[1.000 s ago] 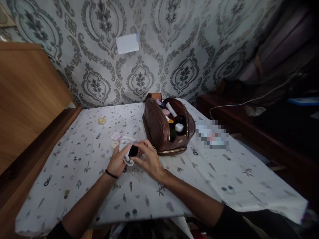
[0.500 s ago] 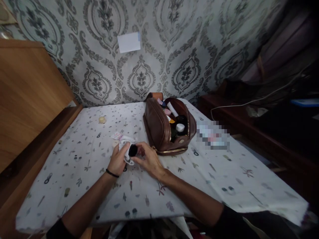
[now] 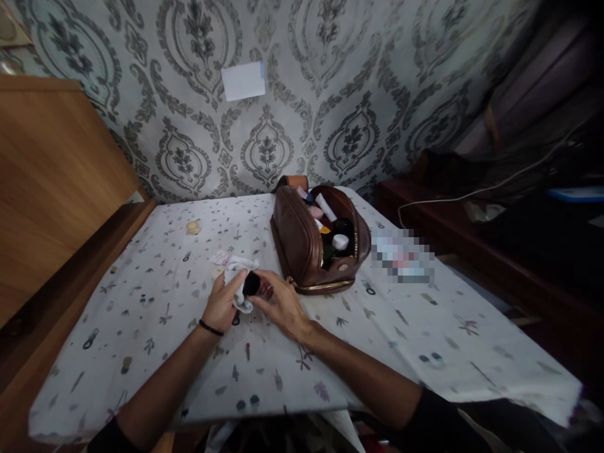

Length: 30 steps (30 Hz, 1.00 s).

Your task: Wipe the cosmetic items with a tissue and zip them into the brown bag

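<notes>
Via head cam I read blk. item (image 3: 251,284) L of brown bag (image 3: 296,242), betw. both hands; long axis unclear. L hand (image 3: 221,303), farther from bag, grips white cloth (image 3: 232,270) against item; R hand (image 3: 282,306), nearer bag, part-curled, holds item's bag-side edge. Under bag: printed tablecloth (image 3: 189,327); behind: patterned wall (image 3: 302,119).

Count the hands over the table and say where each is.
2. The left hand holds a white cloth against a small black object; the right hand grips that object from the other side, near the brown bag.
</notes>
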Each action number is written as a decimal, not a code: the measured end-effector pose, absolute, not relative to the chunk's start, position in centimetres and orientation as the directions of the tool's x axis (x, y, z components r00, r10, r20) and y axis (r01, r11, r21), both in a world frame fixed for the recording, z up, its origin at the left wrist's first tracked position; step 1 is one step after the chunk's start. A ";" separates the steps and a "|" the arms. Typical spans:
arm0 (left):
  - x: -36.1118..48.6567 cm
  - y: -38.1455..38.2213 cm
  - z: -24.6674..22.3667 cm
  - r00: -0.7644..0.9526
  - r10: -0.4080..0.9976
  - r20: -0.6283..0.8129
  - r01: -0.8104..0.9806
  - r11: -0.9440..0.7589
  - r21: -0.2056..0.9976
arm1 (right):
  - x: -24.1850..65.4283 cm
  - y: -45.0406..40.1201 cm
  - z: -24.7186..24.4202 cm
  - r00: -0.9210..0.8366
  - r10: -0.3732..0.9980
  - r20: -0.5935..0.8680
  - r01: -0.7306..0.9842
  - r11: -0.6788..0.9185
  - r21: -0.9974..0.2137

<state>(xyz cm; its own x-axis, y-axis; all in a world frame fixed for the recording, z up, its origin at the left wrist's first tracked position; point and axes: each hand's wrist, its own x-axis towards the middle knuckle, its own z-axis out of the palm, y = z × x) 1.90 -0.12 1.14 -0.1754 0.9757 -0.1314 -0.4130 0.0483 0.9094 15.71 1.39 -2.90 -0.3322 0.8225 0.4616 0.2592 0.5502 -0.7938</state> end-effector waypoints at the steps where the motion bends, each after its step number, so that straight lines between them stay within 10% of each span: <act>1: 1.9 -0.2 1.2 -0.167 0.978 -0.122 -0.404 0.045 0.914 | 15.7 1.4 -2.9 -0.331 0.817 0.472 0.256 0.559 -0.789; 30: 1.8 -0.2 0.4 -0.135 0.976 -0.170 -0.349 0.114 0.930 | 15.9 1.3 -2.3 -0.309 0.812 0.496 0.293 0.577 -0.762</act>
